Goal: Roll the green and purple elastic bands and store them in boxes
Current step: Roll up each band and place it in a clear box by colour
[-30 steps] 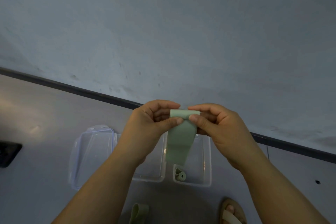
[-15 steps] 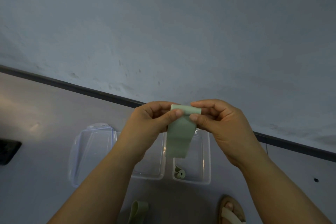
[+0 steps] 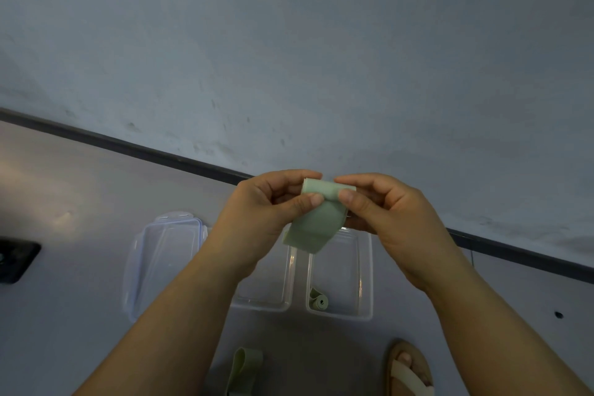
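Left thumb [image 3: 305,201] and right thumb [image 3: 348,198] press the near face of the green elastic band [image 3: 316,220] just below its rolled top edge. The curled forefingers of both hands close over that roll from behind. The left hand [image 3: 262,215] and right hand [image 3: 393,219] each pinch the band, which hangs in the air between them. The band is pale green and matte, its upper end wound into a short cylinder and its flat tail drooping to a folded lower end. Below it, 2 clear boxes stand side by side on the grey floor [image 3: 80,190]. The left box [image 3: 268,294] is partly hidden by the left forearm; the right box [image 3: 342,270] holds 1 small rolled green band [image 3: 319,301]. A clear lid [image 3: 162,262] lies left of the boxes. Nearer the viewer lie 1 loose green band [image 3: 245,366] and a sandalled foot [image 3: 409,370].
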`<state>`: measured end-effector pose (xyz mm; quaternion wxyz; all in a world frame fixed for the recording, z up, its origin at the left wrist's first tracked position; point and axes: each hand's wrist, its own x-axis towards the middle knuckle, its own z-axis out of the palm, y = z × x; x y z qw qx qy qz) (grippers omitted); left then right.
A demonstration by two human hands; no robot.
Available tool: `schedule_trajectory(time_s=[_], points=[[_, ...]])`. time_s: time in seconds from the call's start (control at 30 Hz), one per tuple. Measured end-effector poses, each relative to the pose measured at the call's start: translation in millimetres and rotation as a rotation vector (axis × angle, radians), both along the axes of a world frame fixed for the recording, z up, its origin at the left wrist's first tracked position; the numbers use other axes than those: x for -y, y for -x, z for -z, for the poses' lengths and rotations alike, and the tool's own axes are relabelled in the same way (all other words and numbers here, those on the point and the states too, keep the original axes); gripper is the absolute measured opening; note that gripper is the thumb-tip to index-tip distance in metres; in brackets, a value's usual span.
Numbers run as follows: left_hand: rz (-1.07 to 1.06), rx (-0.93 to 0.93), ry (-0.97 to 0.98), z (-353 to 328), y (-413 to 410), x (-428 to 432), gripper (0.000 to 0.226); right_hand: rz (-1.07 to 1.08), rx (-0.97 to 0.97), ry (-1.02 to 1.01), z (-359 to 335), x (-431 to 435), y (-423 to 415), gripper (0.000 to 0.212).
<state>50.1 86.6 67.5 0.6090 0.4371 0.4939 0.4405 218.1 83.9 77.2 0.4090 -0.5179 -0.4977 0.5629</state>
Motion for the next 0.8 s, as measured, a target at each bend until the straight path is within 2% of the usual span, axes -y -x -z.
schedule_trajectory(time_s=[0.23, 0.37, 0.5, 0.63, 0.8], points=[[0.002, 0.084, 0.020, 0.4, -1.8, 0.0, 0.039, 0.027, -0.067, 0.029, 1.2, -0.4, 0.3, 0.026], [0.021, 0.054, 0.045, 1.6, -5.8, 1.7, 0.036, 0.091, -0.137, 0.016, 3.6, 0.2, 3.2, 0.027], [0.004, 0.079, 0.082, 4.7, -6.3, 1.1, 0.035, 0.092, -0.113, -0.018, 4.2, 3.5, 8.2, 0.029], [0.124, 0.063, 0.086, 4.6, 6.6, -1.8, 0.026, -0.058, 0.079, -0.054, -0.3, 4.0, 2.5, 0.038], [0.357, 0.010, 0.105, 1.6, 16.5, -0.9, 0.019, -0.379, 0.176, 0.020, -6.1, 4.7, -13.0, 0.071]])
